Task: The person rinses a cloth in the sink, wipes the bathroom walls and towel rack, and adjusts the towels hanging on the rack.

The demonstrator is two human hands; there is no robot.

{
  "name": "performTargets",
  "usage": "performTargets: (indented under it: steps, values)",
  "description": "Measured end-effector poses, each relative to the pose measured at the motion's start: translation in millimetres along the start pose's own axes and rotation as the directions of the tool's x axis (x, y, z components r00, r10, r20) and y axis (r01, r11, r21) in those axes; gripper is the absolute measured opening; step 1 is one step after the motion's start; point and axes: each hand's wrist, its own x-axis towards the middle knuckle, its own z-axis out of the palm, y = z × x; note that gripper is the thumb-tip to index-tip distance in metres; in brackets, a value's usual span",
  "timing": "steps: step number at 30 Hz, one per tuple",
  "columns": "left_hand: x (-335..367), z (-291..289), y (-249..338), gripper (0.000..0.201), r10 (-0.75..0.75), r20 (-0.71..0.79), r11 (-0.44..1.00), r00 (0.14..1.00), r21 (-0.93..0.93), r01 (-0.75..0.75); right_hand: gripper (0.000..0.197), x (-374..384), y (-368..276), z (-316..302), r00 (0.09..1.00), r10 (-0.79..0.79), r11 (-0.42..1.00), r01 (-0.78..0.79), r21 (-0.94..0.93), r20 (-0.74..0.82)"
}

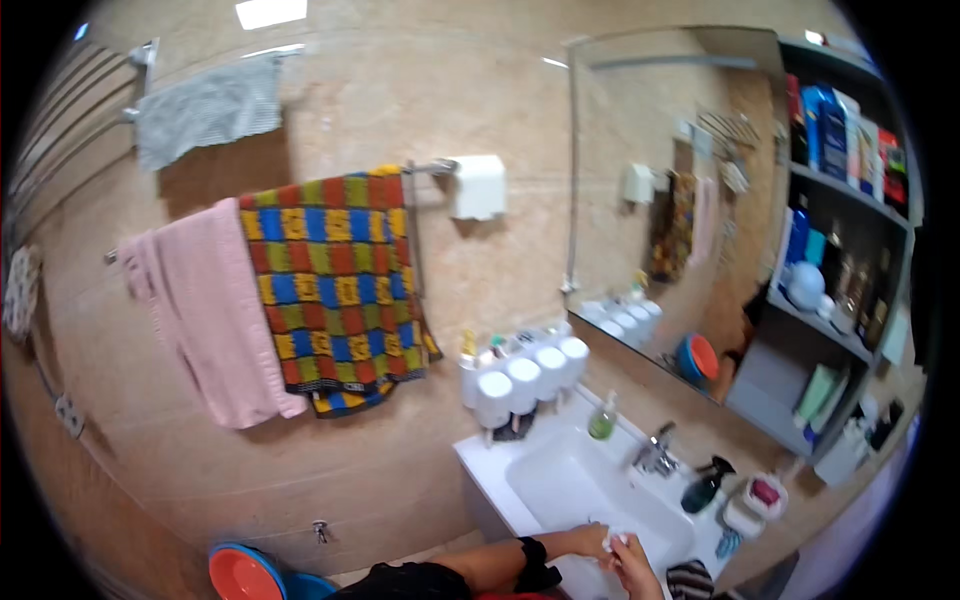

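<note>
Over the front part of the white sink [560,485], my two hands are close together. My left hand [592,540] reaches in from the lower left, with a black band around the forearm. Beside it, my right hand [630,565] comes up from the lower edge. A small white thing [613,538] shows between the fingers of both hands; it is too small to tell whether it is foam or something solid. Both hands look closed around it. Behind them stands a metal faucet [656,455].
Along the sink's rim are a green soap bottle [602,420], a dark pump bottle [707,487] and a soap dish [757,505]. A striped cloth [690,580] lies at the near right. White cup holders [523,383] hang at the back, under towels and a mirror [660,130]. Basins [245,575] stand lower left.
</note>
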Motion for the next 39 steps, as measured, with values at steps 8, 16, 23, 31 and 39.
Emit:
performTargets:
  steps: [8,16,23,31,39]
  values:
    - [-17.5,2.5,24.4,0.053,-0.244,0.169,0.653,0.955,-0.699,0.291,0.017,-10.5,-20.9,-17.7,0.840,-0.334,0.909,0.167,-0.383,-0.427]
    - [-6.0,-20.0,71.9,0.042,-0.196,-0.080,0.298,0.977,-0.955,-0.019,0.034,-50.2,-52.9,-6.5,0.805,-0.458,0.822,0.221,-0.525,-0.378]
    - [-14.1,-87.1,126.8,0.038,-0.009,-0.070,0.038,0.997,-0.997,-0.070,0.058,-50.2,-72.3,24.0,0.819,-0.458,0.748,0.145,-0.647,-0.346]
    - [-52.6,-120.3,119.2,0.056,0.060,-0.141,0.650,0.988,-0.746,-0.146,0.020,-18.4,-99.7,62.2,0.864,-0.388,0.920,0.338,-0.201,-0.322]
    - [-75.6,-141.2,88.4,0.033,-0.137,-0.133,0.556,0.982,-0.830,-0.035,0.021,-26.4,-120.1,73.1,0.824,-0.343,0.893,0.435,0.114,-0.451]
